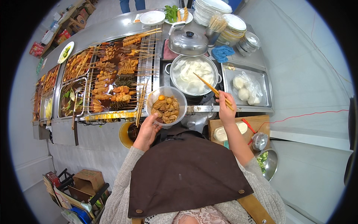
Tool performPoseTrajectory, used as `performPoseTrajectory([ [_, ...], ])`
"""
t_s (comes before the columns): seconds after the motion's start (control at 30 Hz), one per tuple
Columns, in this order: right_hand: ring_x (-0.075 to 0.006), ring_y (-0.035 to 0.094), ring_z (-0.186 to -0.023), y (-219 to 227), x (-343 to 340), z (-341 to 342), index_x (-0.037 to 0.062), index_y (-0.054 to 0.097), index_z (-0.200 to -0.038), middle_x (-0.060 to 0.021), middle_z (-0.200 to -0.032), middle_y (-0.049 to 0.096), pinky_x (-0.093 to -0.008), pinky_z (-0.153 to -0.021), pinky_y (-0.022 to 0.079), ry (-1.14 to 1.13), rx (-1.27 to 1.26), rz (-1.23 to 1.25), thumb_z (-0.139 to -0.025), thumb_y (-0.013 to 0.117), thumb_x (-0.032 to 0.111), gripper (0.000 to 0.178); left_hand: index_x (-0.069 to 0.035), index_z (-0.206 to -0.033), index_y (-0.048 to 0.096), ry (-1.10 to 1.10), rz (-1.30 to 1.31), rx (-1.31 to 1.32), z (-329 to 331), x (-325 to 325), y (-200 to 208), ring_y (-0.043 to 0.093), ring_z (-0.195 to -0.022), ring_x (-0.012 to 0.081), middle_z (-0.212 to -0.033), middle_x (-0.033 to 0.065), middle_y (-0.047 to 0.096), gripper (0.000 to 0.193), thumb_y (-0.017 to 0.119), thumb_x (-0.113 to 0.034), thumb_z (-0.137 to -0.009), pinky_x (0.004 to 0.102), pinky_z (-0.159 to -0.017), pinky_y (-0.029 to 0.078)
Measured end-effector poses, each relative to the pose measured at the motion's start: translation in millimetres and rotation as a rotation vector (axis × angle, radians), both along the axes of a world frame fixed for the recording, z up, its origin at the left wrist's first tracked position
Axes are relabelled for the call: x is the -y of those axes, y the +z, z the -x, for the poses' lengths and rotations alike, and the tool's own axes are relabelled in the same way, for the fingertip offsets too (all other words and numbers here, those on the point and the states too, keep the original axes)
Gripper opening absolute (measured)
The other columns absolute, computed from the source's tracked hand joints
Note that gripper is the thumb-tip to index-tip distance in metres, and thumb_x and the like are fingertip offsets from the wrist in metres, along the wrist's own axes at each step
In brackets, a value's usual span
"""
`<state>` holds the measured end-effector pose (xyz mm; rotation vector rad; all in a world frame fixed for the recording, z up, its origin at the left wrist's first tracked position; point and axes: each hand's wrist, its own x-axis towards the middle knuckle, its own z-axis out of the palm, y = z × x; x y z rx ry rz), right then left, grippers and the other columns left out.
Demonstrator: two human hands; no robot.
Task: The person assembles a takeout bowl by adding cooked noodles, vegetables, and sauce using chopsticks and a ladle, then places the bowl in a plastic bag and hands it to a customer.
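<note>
My left hand grips the side of a clear plastic bowl, which holds brown braised pieces and a small orange ball. In my right hand is a pair of wooden chopsticks, their tips over the right part of a two-handled metal pot. Wide white noodles lie in pale liquid inside the pot. Just behind it rests a domed metal lid with a black knob. The bowl is held just in front of the pot, to its left.
Trays of skewers in brown broth fill the left counter, their sticks jutting out. A metal tray with bagged white dough balls sits right of the pot. Behind are a blue cloth and stacked bowls. A wooden board lies near my right forearm.
</note>
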<state>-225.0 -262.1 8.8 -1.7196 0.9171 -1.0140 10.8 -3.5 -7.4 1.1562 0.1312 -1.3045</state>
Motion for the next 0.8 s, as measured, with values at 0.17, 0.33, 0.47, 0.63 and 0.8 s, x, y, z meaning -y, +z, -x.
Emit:
performPoseTrajectory([
  [0.17, -0.0169, 0.063, -0.084, -24.2, 25.5, -34.1, -0.0014, 0.068, -0.106, -0.0092, -0.096, 0.065, -0.0286, -0.077, 0.051, -0.072, -0.008, -0.017, -0.101, 0.064, 0.019, 0.022, -0.012, -0.11, 0.062, 0.002, -0.004, 0.006, 1.0, 0.2, 3.0, 0.056, -0.099, 0.0134, -0.103, -0.0003, 0.063, 0.024, 0.064, -0.034, -0.099, 0.031, -0.087, 0.044],
  [0.33, -0.0095, 0.06, -0.074, -53.3, 17.4, -38.8, -0.0003, 0.069, -0.104, -0.0034, -0.09, 0.064, -0.024, -0.07, 0.051, -0.02, -0.196, 0.05, -0.102, 0.064, 0.026, 0.027, -0.012, -0.111, 0.061, 0.04, -0.022, 0.019, 3.8, -2.5, 5.9, 0.056, -0.099, 0.0138, -0.105, 0.0001, 0.062, 0.025, 0.063, -0.034, -0.1, 0.0317, -0.088, 0.044],
  [0.47, -0.0109, 0.064, -0.077, -45.3, 14.9, -31.6, -0.0005, 0.069, -0.105, -0.0049, -0.094, 0.067, -0.0248, -0.071, 0.053, 0.048, -0.108, -0.212, -0.103, 0.062, 0.026, 0.028, -0.012, -0.113, 0.061, 0.028, -0.007, 0.018, 1.6, -3.1, 6.0, 0.056, -0.099, 0.0141, -0.105, 0.0001, 0.062, 0.027, 0.063, -0.035, -0.1, 0.0323, -0.089, 0.043],
  [0.63, -0.0113, 0.065, -0.079, -15.4, 18.9, -13.2, -0.0004, 0.068, -0.105, -0.0065, -0.095, 0.069, -0.0256, -0.073, 0.054, -0.013, 0.034, -0.211, -0.102, 0.062, 0.029, 0.03, -0.012, -0.11, 0.061, 0.036, -0.019, 0.024, 1.6, -2.1, 7.2, 0.056, -0.099, 0.0139, -0.102, -0.0001, 0.062, 0.026, 0.063, -0.036, -0.099, 0.0323, -0.09, 0.043],
  [0.8, -0.0128, 0.068, -0.091, -14.3, 33.5, -8.6, 0.0008, 0.066, -0.117, -0.0073, -0.103, 0.071, -0.0281, -0.08, 0.057, -0.088, 0.041, -0.19, -0.105, 0.057, 0.028, 0.031, -0.014, -0.103, 0.06, 0.027, -0.048, 0.048, 3.5, -0.8, 2.4, 0.056, -0.096, 0.0116, -0.098, -0.0005, 0.062, 0.025, 0.065, -0.038, -0.097, 0.0307, -0.09, 0.043],
])
